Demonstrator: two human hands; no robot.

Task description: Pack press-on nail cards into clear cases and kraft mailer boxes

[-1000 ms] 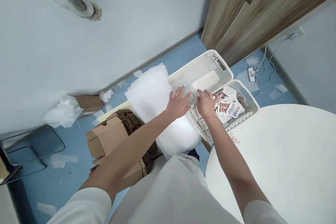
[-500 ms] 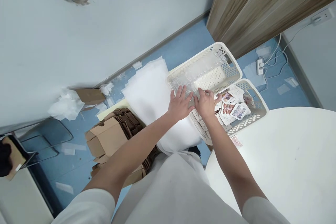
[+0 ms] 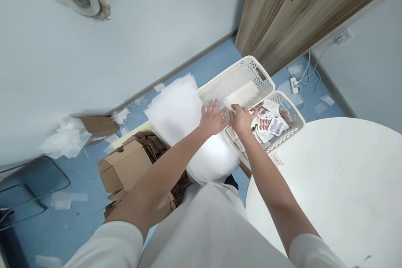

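My left hand (image 3: 212, 120) lies with fingers spread over the near end of a white basket (image 3: 205, 91), touching the clear plastic packaging (image 3: 220, 93) in it. Beside it, my right hand (image 3: 241, 119) has its fingers bent but apart, at the meeting rims of the two baskets. Its fingertips are by the clear plastic; nothing shows gripped in them. Under and right of that hand, a second white basket (image 3: 297, 123) holds small white boxes (image 3: 231, 133) and several cards with press-on nails (image 3: 277, 126).
White foam sheets (image 3: 176, 109) are stacked left of the baskets, with folded cardboard boxes (image 3: 130, 161) nearer me. A round white table (image 3: 329, 176) stands to the right, a pink nail card (image 3: 277, 159) at its edge. A power strip (image 3: 294, 85) and cables lie on the floor.
The view has shifted, so baskets and cupboard appear further left. Both hands stay at almost the same place over the baskets, with little change in the fingers.
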